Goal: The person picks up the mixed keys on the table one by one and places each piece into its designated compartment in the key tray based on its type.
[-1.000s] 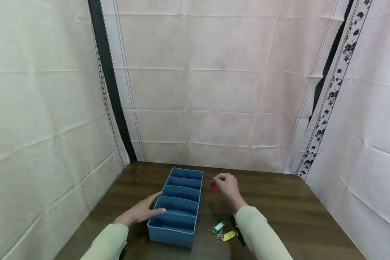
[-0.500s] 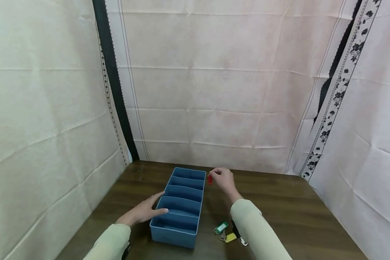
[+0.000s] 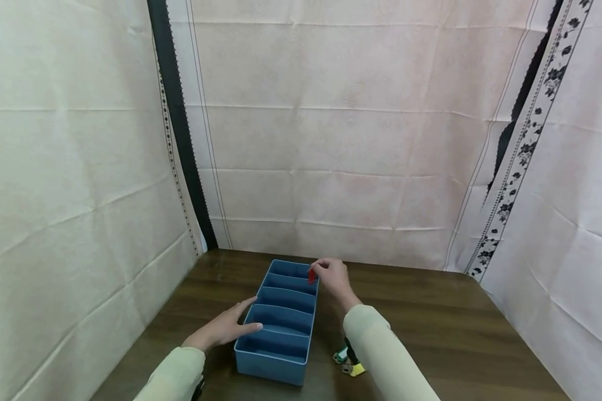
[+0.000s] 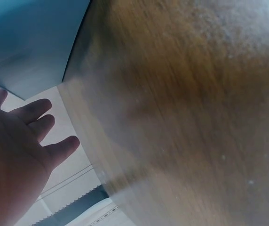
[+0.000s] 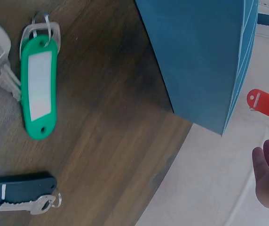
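A long blue divided box stands on the wooden table in the head view. My left hand is at its left side, thumb over the rim and fingers extended; in the left wrist view the fingers are spread. My right hand pinches a red key tag over the right rim near the far compartments. The right wrist view shows this red tag hanging beyond the box wall; the pinching fingertips are out of that frame.
Right of the box lie a green key tag with a key, a yellow key tag and a dark key tag with its key. My right sleeve partly covers them in the head view. Fabric walls surround the table.
My right hand has moved left with the red key tag, from beside the box to over its right rim. The left hand has stayed at the box.
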The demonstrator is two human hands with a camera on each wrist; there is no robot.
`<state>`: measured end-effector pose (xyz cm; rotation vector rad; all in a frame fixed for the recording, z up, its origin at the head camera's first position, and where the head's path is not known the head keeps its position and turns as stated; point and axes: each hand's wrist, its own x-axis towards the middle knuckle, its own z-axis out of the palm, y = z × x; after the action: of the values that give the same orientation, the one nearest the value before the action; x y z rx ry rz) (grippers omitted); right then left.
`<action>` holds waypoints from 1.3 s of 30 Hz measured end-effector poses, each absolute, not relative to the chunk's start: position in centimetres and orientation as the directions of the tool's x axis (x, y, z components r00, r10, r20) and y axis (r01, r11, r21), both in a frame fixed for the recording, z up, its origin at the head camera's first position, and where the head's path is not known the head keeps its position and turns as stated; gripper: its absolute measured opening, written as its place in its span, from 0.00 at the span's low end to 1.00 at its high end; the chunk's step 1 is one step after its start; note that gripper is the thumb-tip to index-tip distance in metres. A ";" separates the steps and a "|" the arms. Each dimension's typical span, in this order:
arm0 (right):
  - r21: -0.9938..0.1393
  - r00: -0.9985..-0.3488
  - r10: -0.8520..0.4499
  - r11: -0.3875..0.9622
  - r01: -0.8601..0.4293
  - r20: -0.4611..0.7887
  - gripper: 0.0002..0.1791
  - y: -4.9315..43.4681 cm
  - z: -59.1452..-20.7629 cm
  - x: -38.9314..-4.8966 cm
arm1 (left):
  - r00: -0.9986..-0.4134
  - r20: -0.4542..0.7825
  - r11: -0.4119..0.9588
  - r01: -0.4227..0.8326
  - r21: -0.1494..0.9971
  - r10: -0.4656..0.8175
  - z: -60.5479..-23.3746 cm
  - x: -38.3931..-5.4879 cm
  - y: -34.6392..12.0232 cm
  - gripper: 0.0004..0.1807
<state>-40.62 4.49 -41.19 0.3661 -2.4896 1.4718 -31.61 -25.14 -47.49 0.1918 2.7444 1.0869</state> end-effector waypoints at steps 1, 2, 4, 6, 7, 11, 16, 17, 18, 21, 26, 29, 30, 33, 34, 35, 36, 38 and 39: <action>-0.828 -0.946 -0.098 0.463 -0.317 0.308 0.10 4.3 -41.2 -40.6 | -0.975 -0.123 0.724 0.050 0.688 0.183 -47.6 -31.6 -25.1 0.47; -0.829 -0.948 -0.097 0.464 -0.312 0.303 0.10 4.1 -41.2 -40.6 | -0.976 -0.122 0.724 0.049 0.688 0.181 -47.6 -31.7 -25.1 0.46; -0.832 -0.951 -0.096 0.463 -0.305 0.295 0.10 3.8 -41.3 -40.5 | -0.976 -0.124 0.725 0.046 0.687 0.180 -47.7 -31.7 -25.1 0.46; -0.833 -0.951 -0.099 0.462 -0.304 0.292 0.10 3.7 -41.3 -40.6 | -0.976 -0.125 0.723 0.046 0.689 0.180 -47.6 -31.6 -25.1 0.46; -0.835 -0.952 -0.099 0.460 -0.302 0.289 0.10 3.6 -41.3 -40.6 | -0.975 -0.124 0.723 0.047 0.689 0.182 -47.6 -31.6 -25.1 0.46; -0.823 -0.948 -0.141 0.472 -0.318 0.285 0.12 3.6 -41.1 -40.5 | -0.973 -0.124 0.721 0.054 0.691 0.192 -47.4 -31.5 -24.9 0.47; -0.816 -0.941 -0.188 0.470 -0.337 0.281 0.20 4.1 -40.8 -40.2 | -0.972 -0.123 0.719 0.060 0.693 0.199 -47.5 -31.6 -24.8 0.47; -0.820 -0.942 -0.186 0.464 -0.335 0.280 0.20 4.3 -40.8 -40.2 | -0.972 -0.122 0.718 0.060 0.693 0.199 -47.5 -31.6 -24.7 0.47; -0.820 -0.942 -0.181 0.463 -0.335 0.283 0.20 4.5 -40.7 -40.2 | -0.973 -0.119 0.717 0.062 0.694 0.199 -47.5 -31.6 -24.7 0.47; -0.814 -0.940 -0.167 0.470 -0.342 0.298 0.19 5.1 -40.5 -40.2 | -0.973 -0.115 0.714 0.063 0.697 0.199 -47.5 -31.6 -24.8 0.47; -0.812 -0.936 -0.155 0.466 -0.352 0.317 0.18 6.5 -40.0 -40.1 | -0.975 -0.116 0.715 0.057 0.697 0.191 -47.6 -31.6 -24.9 0.47; -0.817 -0.939 -0.139 0.464 -0.342 0.314 0.18 7.5 -39.9 -39.9 | -0.973 -0.120 0.716 0.058 0.695 0.196 -47.6 -31.6 -24.9 0.46; -0.816 -0.940 -0.135 0.467 -0.340 0.315 0.18 7.8 -39.9 -39.8 | -0.973 -0.122 0.716 0.057 0.696 0.196 -47.6 -31.6 -24.9 0.46; -0.812 -0.940 -0.128 0.477 -0.337 0.315 0.18 8.5 -39.8 -39.6 | -0.972 -0.125 0.721 0.058 0.691 0.198 -47.6 -31.6 -24.9 0.47; -0.807 -0.939 -0.131 0.482 -0.341 0.319 0.18 8.8 -39.8 -39.5 | -0.972 -0.125 0.724 0.061 0.688 0.201 -47.5 -31.6 -24.9 0.47; -0.803 -0.938 -0.132 0.486 -0.344 0.321 0.18 9.1 -39.8 -39.4 | -0.971 -0.127 0.723 0.059 0.688 0.200 -47.5 -31.6 -24.9 0.47; -0.802 -0.938 -0.132 0.488 -0.343 0.320 0.18 9.3 -39.7 -39.3 | -0.971 -0.129 0.721 0.057 0.691 0.200 -47.5 -31.6 -25.0 0.47; -0.796 -0.936 -0.134 0.495 -0.348 0.325 0.18 9.9 -39.7 -39.0 | -0.970 -0.129 0.717 0.060 0.694 0.206 -47.4 -31.6 -25.0 0.47; -0.792 -0.935 -0.135 0.500 -0.350 0.328 0.18 10.2 -39.7 -38.9 | -0.969 -0.128 0.714 0.063 0.697 0.210 -47.4 -31.6 -25.0 0.47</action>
<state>-38.87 10.17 -39.68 0.4149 -2.5203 1.4082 -31.64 -25.00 -47.40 0.2194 2.7217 1.0963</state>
